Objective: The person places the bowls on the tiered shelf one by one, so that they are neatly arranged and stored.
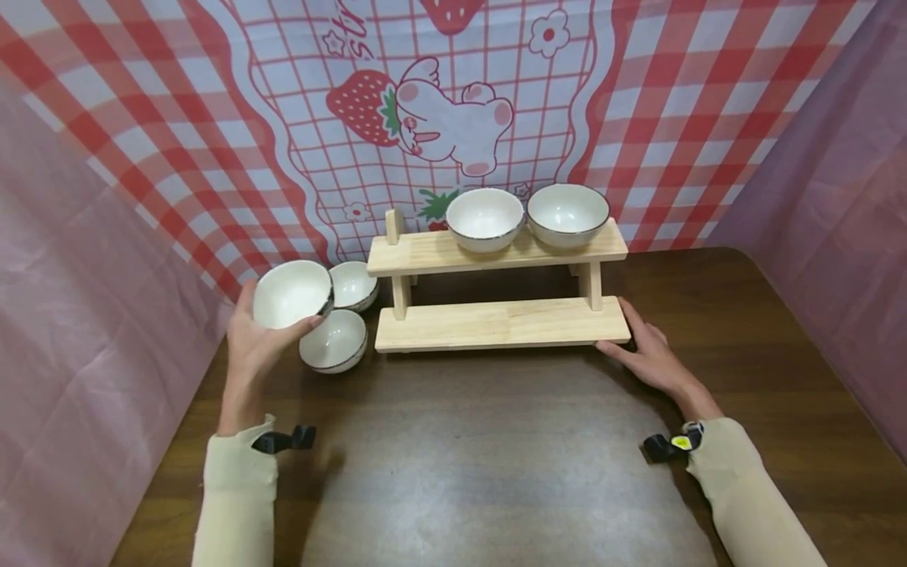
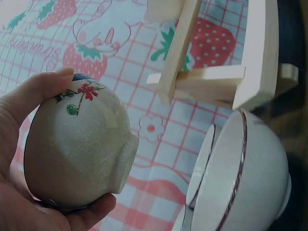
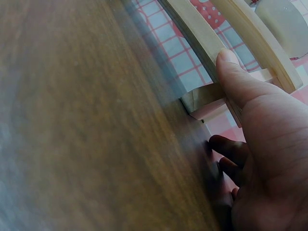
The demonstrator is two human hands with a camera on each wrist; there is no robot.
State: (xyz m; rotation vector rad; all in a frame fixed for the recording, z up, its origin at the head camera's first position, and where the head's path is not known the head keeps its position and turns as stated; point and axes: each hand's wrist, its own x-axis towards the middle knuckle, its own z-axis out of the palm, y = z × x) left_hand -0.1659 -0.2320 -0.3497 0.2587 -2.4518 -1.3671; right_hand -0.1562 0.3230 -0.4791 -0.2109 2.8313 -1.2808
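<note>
My left hand (image 1: 253, 346) grips a white bowl (image 1: 292, 294) by its sides, thumb and fingers around it. In the left wrist view, a red and green floral pattern decorates the outside of this bowl (image 2: 79, 139). Just beside it, two more white bowls (image 1: 333, 342) with dark rims sit on the table. My right hand (image 1: 655, 358) holds the right end of a two-tier wooden shelf (image 1: 496, 324) at its lower board. The thumb lies on the board's edge in the right wrist view. Two bowls (image 1: 485, 220) (image 1: 569, 215) stand side by side on the upper board.
A brown wooden table (image 1: 482, 457) lies under everything. Behind the shelf hangs a red and white checked cloth (image 1: 453, 126) with strawberry prints. Pink cloth (image 1: 92, 315) borders the left side and more pink cloth (image 1: 822, 173) the right. A short wooden peg (image 1: 393, 226) stands at the shelf's upper left.
</note>
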